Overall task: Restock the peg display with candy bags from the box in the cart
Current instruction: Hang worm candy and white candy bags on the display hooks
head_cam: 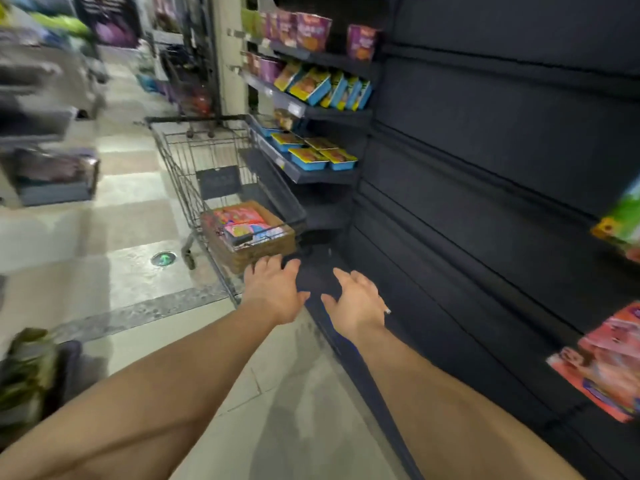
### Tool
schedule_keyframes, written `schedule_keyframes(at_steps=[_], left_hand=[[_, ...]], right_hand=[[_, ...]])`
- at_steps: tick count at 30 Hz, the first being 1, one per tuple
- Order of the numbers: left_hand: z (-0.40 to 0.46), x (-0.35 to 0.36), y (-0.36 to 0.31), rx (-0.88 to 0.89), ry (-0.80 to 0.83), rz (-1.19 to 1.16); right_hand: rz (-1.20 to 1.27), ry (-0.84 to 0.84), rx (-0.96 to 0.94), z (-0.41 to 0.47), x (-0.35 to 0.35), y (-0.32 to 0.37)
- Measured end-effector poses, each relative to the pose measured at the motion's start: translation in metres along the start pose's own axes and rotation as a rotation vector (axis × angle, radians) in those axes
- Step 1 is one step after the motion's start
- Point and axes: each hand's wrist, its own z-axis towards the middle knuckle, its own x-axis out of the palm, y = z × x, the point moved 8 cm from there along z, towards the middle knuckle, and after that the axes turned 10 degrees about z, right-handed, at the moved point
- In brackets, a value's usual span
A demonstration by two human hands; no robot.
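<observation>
Both my arms stretch forward toward the cart (207, 157), parked tight against the shelving so the stock sits close to where it goes. My left hand (273, 292) has its fingers (268, 263) spread wide and holds nothing; its fingertips reach up to the near edge of the box (249, 251), though I cannot tell if they touch it. My right hand (358, 299) hangs just beside it, fingers loose and apart, also empty, over the dark base of the display (485, 168). The candy bags (242, 223) lie flat in the open box, which sits in the cart's near end. A few bags (602, 368) hang at the right edge of the display, with bare panel around them. I judge I am going in with both hands to pick up bags.
</observation>
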Motion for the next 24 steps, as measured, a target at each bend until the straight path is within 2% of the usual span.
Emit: schedule_keyframes(at_steps=[11,18,24], left_hand=[[0.12,0.01,0.146,-0.236,-0.033,0.074],[0.23,0.007,0.19,-0.29,-0.025,0.071],[0.291,0.029,0.238,-0.344,0.032,0.024]], right_hand=[[0.038,0.099,-0.188,0.165,0.078,0.105],[-0.037,0.142,-0.243,0.3,0.094,0.141],[-0.089,0.21,-0.256,0.374,0.138,0.168]])
